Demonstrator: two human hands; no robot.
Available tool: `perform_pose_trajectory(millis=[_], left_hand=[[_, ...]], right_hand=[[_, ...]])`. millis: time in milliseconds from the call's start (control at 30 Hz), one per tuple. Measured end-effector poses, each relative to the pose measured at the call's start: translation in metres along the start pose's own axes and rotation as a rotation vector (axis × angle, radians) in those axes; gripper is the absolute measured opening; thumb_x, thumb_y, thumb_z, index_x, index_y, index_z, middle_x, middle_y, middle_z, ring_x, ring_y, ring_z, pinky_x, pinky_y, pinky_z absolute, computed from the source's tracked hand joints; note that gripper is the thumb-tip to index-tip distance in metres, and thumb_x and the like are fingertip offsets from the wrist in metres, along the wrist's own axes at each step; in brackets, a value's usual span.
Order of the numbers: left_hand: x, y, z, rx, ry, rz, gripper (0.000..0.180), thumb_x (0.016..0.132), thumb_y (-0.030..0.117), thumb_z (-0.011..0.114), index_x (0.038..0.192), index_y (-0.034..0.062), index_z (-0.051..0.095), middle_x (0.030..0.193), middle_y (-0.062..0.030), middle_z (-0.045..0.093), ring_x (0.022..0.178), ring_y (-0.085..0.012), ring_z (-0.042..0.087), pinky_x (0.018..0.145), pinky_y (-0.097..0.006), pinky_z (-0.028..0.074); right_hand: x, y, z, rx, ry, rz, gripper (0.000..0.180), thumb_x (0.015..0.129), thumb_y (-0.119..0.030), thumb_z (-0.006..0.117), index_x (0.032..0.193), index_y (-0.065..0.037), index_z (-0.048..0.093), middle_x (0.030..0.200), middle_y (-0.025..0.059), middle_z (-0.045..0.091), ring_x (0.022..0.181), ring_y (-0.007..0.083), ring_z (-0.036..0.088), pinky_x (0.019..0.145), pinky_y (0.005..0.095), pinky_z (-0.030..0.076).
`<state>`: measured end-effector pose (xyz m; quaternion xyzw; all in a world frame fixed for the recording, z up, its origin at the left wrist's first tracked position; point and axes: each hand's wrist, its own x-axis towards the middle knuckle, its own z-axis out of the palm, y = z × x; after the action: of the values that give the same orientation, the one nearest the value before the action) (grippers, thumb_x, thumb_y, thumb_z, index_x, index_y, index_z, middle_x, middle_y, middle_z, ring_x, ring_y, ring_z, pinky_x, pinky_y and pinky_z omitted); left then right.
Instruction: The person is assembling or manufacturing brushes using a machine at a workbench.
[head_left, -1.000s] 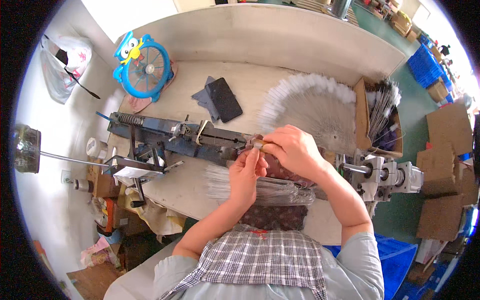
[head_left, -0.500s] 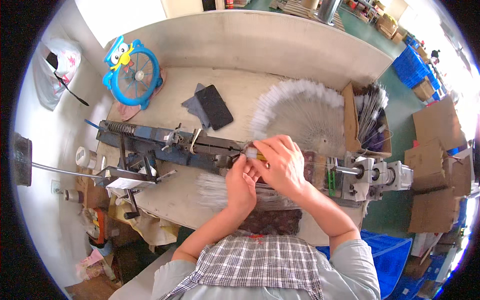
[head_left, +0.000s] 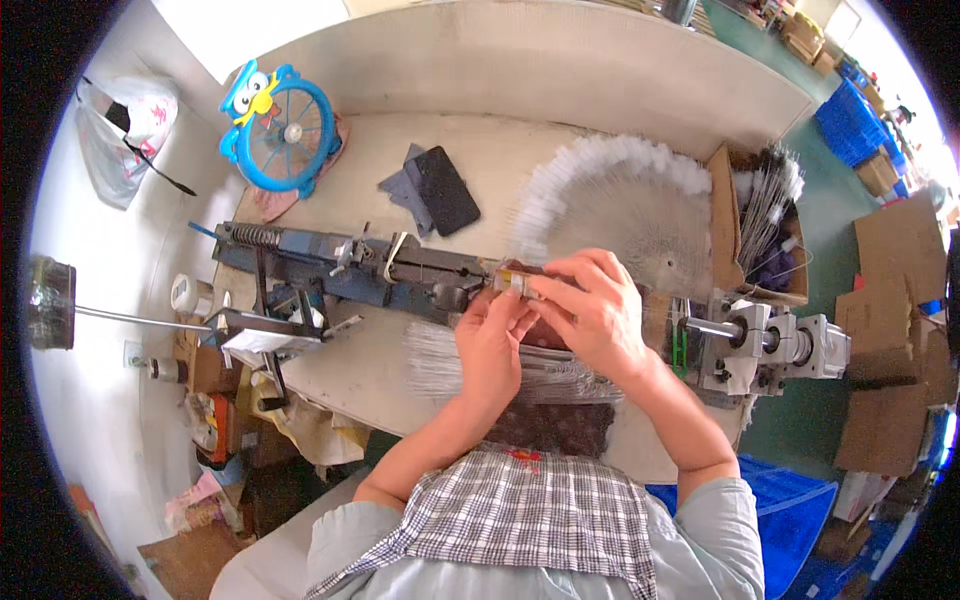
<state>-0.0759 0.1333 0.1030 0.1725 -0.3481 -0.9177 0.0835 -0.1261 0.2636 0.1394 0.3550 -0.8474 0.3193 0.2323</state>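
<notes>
I see a small yellowish piece (head_left: 512,283) pinched at the right end of the long blue jig (head_left: 350,268), which lies across the desk (head_left: 380,370). My right hand (head_left: 595,315) grasps that piece from above with fingertips closed on it; my left hand (head_left: 490,345) steadies it from below, thumb and forefinger pressed to the same spot. To do this well, I'd judge both hands should stay close to the jig's end and keep the piece level with it. A loose bundle of thin wires (head_left: 455,362) lies just under my left wrist, and a fan of white-tipped brushes (head_left: 625,205) spreads behind. Compared with half a second ago, both hands sit in nearly the same place, still bunched at the jig's end.
</notes>
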Motion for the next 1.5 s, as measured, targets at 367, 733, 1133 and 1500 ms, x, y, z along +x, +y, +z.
perform_pose_trajectory(millis=[367,733,1133,1500], left_hand=[[-0.001,-0.001,-0.009,-0.166,-0.011,-0.057,0.016,0.09,0.01,0.055,0.103,0.002,0.059,0.094,-0.0057,0.065,0.082,-0.0137,0.064,0.078,-0.029,0.051],[-0.001,-0.005,-0.011,-0.082,-0.024,-0.036,0.015,0.09,0.01,0.056,0.102,0.0028,0.06,0.093,-0.0048,0.064,0.083,-0.0118,0.063,0.079,-0.029,0.05],[-0.002,-0.001,-0.003,-0.123,0.021,-0.05,0.017,0.089,0.009,0.055,0.105,0.0017,0.058,0.096,-0.0065,0.064,0.085,-0.0156,0.063,0.082,-0.032,0.05],[-0.002,0.005,-0.005,-0.003,-0.005,-0.05,0.025,0.092,0.02,0.049,0.106,-0.0003,0.054,0.101,-0.0101,0.061,0.092,-0.02,0.061,0.086,-0.034,0.047]], right_hand=[[0.005,-0.007,0.006,-0.011,-0.052,-0.01,0.025,0.066,-0.017,0.072,0.091,-0.014,0.069,0.095,0.0017,0.062,0.094,0.0244,0.056,0.077,0.0368,0.048],[0.003,-0.007,0.002,-0.018,-0.063,0.006,0.026,0.064,-0.015,0.075,0.089,-0.013,0.069,0.093,0.0016,0.062,0.091,0.0239,0.057,0.074,0.0363,0.049],[0.002,-0.005,0.007,-0.006,0.041,0.0,0.024,0.064,-0.012,0.075,0.087,-0.01,0.068,0.089,0.0009,0.062,0.083,0.0219,0.059,0.069,0.0335,0.049],[0.001,-0.009,-0.013,-0.162,-0.201,0.045,0.019,0.067,-0.017,0.071,0.084,-0.01,0.065,0.079,0.0008,0.06,0.083,0.0206,0.057,0.07,0.0337,0.045]])
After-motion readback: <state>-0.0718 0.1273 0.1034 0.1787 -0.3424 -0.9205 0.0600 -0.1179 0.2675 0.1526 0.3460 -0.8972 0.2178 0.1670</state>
